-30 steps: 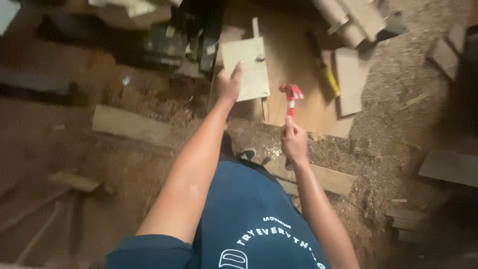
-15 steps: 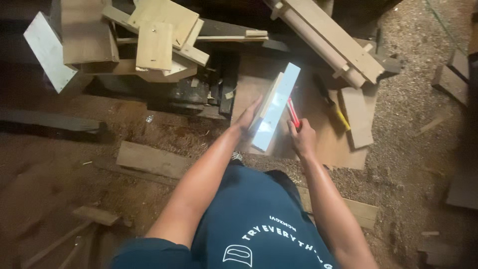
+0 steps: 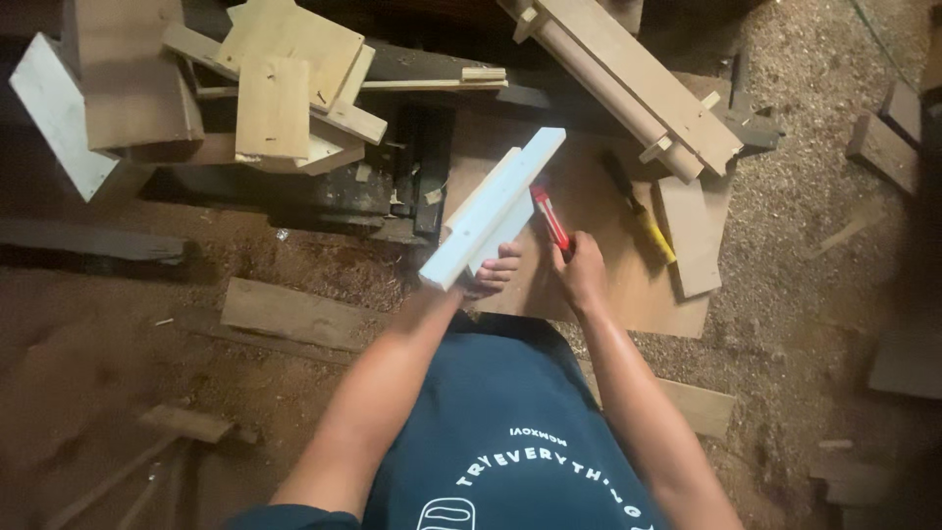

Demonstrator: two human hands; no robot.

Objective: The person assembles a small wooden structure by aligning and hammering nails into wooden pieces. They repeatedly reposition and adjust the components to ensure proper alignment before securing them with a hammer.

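Note:
My left hand (image 3: 483, 279) grips a pale wooden board (image 3: 496, 207), tilted on edge so its long side rises toward the upper right. My right hand (image 3: 581, 272) is closed around a red-handled tool (image 3: 550, 218) whose shaft points up and left, right beside the board's right edge. Both hands hover over a flat brown panel (image 3: 599, 285) lying on the sawdust-covered ground. A yellow-handled tool (image 3: 643, 215) lies on that panel, just right of my right hand.
A heap of light wood offcuts (image 3: 285, 88) sits at the upper left. A long slatted wooden piece (image 3: 633, 83) lies at the top right. Planks (image 3: 289, 312) rest on the ground at left and behind me, and dark blocks (image 3: 883, 147) at the right edge.
My left hand has lifted the flat board off the panel and turned it on edge. The right hand with the red tool has come in beside it. The view has tilted up.

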